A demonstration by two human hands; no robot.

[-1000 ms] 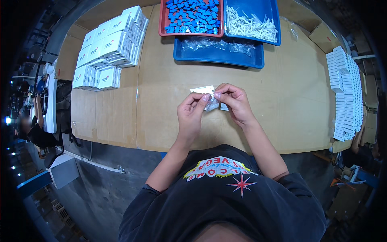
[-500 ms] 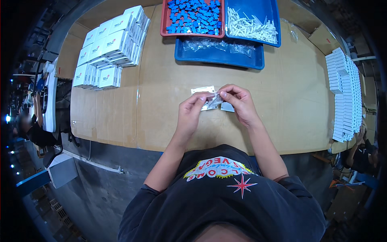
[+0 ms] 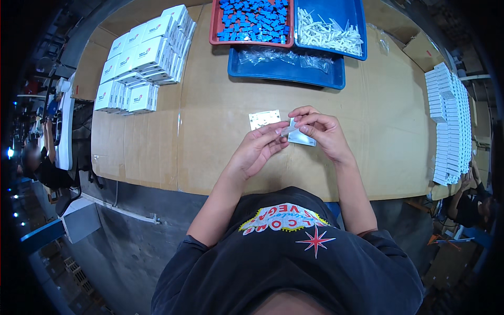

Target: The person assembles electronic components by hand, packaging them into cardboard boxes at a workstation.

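My left hand point(image 3: 260, 149) and my right hand point(image 3: 320, 131) meet over the middle of the wooden table point(image 3: 210, 105). Between their fingertips they pinch a small clear plastic bag point(image 3: 300, 135), which lies partly on the table under my right hand. A small white card point(image 3: 264, 119) lies flat on the table just beyond my left fingers, touching neither hand.
At the far edge stand a red tray of blue parts point(image 3: 252, 21), a blue tray of white plastic pieces point(image 3: 328, 29) and a blue tray of clear bags point(image 3: 286, 65). White boxes point(image 3: 142, 58) are stacked at the far left. Rows of flat white boxes point(image 3: 446, 121) line the right edge.
Both hands have stayed together over the table, working the small bag between the fingertips. The white card now lies more exposed beside my left hand.
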